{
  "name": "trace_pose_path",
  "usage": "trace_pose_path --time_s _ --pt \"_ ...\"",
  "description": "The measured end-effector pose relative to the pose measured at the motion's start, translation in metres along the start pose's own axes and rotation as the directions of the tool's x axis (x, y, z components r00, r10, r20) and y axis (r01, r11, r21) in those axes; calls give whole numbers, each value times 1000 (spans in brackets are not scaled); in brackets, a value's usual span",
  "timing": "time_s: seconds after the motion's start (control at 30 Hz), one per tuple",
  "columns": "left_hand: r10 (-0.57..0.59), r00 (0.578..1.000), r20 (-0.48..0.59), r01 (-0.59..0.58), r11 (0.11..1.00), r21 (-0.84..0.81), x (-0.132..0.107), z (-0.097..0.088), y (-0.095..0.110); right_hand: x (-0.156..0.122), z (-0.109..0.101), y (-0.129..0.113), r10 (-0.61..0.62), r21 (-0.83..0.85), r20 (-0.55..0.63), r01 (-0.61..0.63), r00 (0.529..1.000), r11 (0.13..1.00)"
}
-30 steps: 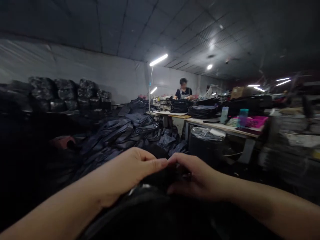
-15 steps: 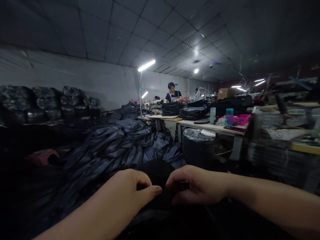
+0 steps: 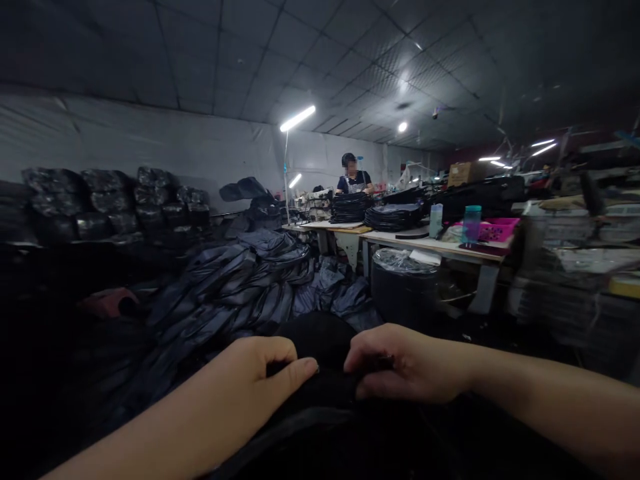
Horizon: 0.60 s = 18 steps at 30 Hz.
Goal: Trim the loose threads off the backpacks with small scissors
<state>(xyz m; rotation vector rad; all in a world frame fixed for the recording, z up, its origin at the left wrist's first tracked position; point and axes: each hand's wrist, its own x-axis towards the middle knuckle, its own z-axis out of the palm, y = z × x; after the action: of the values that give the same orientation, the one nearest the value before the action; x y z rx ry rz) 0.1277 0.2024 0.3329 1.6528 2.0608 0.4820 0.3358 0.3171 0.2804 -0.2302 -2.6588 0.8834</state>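
A piece of black fabric (image 3: 320, 339) with a rounded far edge lies between my hands, its near part lost in the dark. My left hand (image 3: 267, 370) comes in from the lower left, thumb and fingers closed on the fabric. From the right, my right hand (image 3: 405, 363) pinches the same fabric with curled fingers and thumb. A short gap of dark cloth separates the two sets of fingertips. A paler fold (image 3: 305, 423) runs across the cloth below my left hand.
Beyond my hands lies a large heap of dark fabric pieces (image 3: 240, 280). A wrapped black drum-shaped bundle (image 3: 405, 290) stands under a worktable (image 3: 345, 229) bearing stacked pieces, a teal bottle (image 3: 471, 225) and a pink basket (image 3: 500, 230). A co-worker (image 3: 354, 177) is behind the stacks. Plastic-wrapped bundles (image 3: 100, 200) line the left wall.
The view has turned slightly left, so the background sits further right. My hands are slightly further apart, both still on the fabric. A dark piece now shows raised above the heap at the back.
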Motion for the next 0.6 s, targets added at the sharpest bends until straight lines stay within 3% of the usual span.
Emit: trace_pose_path --time_s 0.23,0.4,0.6 --pt "145 989 -40 -148 984 -97 15 8 4 0 5 -4 86 77 -35 -83 996 994" --pt "19 996 -87 -42 962 -271 17 11 1 -6 -1 5 158 132 -24 -153 987 979" --pt "-74 981 -181 0 924 -382 20 0 -38 -33 -13 25 292 183 -64 -276 954 943"
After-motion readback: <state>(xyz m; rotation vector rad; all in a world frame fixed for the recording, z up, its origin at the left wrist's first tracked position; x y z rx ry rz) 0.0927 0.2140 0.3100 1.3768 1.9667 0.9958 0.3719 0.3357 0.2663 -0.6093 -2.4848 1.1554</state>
